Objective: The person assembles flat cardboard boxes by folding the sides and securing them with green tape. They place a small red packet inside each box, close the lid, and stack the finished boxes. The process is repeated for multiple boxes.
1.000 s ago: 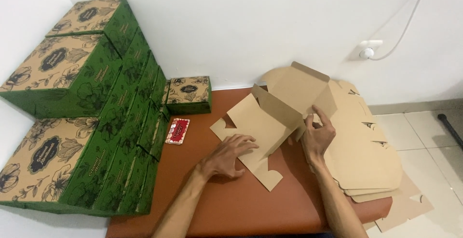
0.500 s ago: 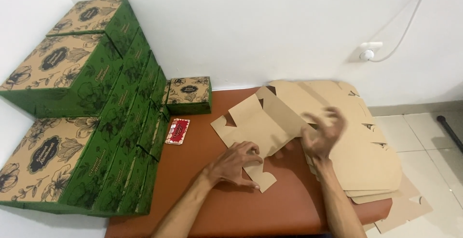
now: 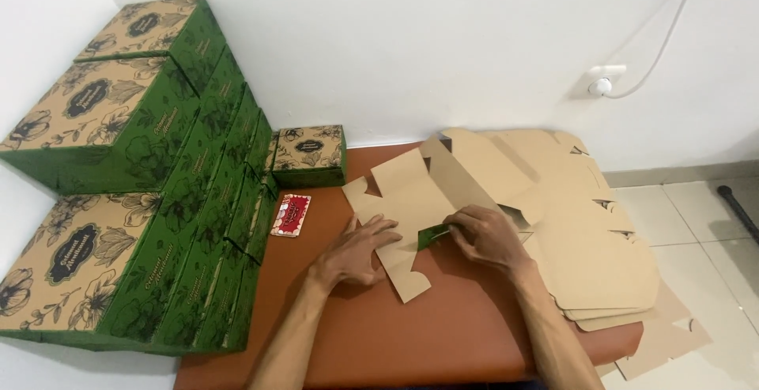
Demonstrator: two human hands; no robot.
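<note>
Left hand (image 3: 357, 249) presses flat on the cardboard blank (image 3: 411, 200), right hand (image 3: 484, 236) fingers pinch its flap

Counted beside brown table (image 3: 443, 342): three large green boxes (image 3: 95, 121), one small green box (image 3: 308, 155), one red card (image 3: 290, 214), two hands (image 3: 356, 252), one flat cardboard stack (image 3: 585, 240).

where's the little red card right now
In the head view the small red card lies flat on the brown table, left of the left hand, just below the small green box and beside the stacked green boxes.
</note>
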